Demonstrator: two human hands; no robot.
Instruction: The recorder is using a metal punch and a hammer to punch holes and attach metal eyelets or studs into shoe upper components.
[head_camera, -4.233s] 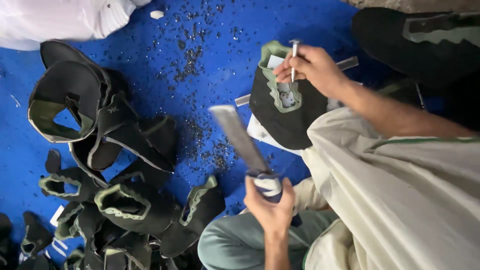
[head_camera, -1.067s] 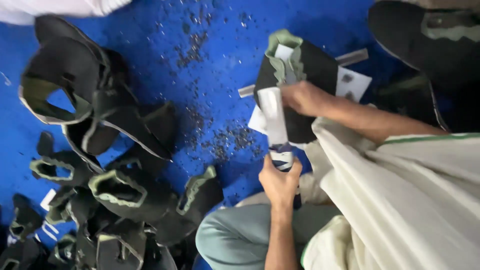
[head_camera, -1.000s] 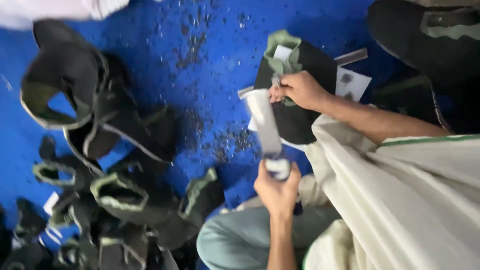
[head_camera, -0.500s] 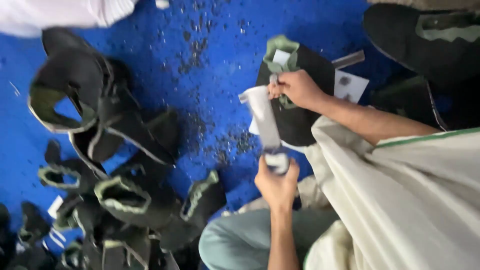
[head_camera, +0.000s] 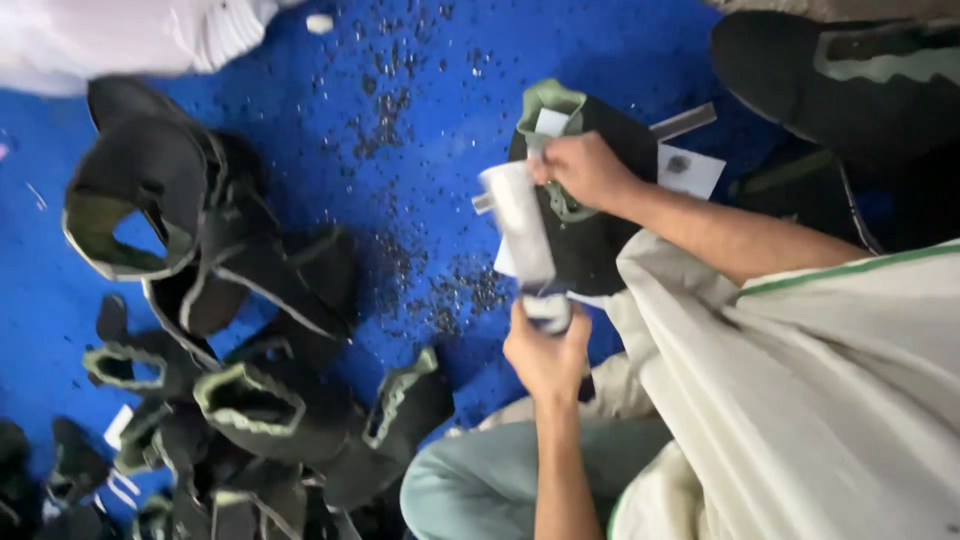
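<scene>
Swinging flat metal bar (head_camera: 520, 225) down onto black shoe upper (head_camera: 590, 235) since earlier raised position; left hand (head_camera: 548, 350) fingers wrapping handle tightly, right hand (head_camera: 585, 170) pinching punch against upper on blue floor (head_camera: 420, 200).

The light is soft and even, with no strong glare. The blue floor (head_camera: 300, 200) looks bright and saturated. Shadows are weak, darkest under the pile of black shoe uppers (head_camera: 230, 380) at the near left. The whole picture is blurred by motion; the flat tool (head_camera: 520, 225) and both hands are smeared. The white cloth (head_camera: 150, 35) at the far left is slightly overexposed.
</scene>
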